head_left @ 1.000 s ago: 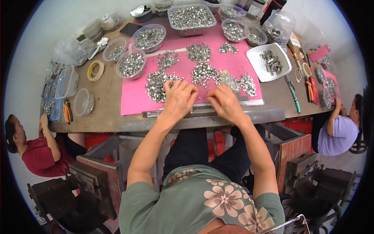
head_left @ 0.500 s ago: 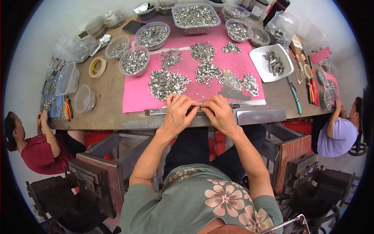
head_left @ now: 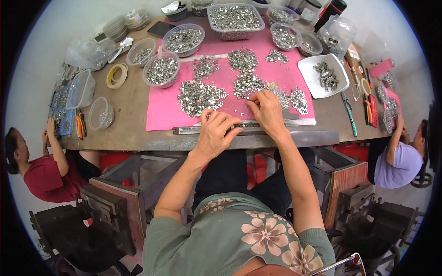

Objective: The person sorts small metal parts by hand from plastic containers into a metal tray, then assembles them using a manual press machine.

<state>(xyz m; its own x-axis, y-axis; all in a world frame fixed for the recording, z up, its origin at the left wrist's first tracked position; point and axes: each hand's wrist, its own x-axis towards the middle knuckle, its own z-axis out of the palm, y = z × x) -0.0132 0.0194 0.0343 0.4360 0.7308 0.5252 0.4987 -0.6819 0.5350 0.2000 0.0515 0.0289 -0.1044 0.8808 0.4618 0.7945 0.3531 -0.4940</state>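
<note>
Illumination is bright and diffuse. Metal pieces (head_left: 201,97) beyond the left hand (head_left: 215,131) glint. Barrel distortion bends the periphery.

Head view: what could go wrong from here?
The left hand is right beside the large pile of metal pieces, so its fingers might scatter some. Near the right hand, the middle pile sits close to its neighbours, so pieces could mix. The narrow metal fixture lies near the table's front edge; a dropped piece may roll off.
</note>
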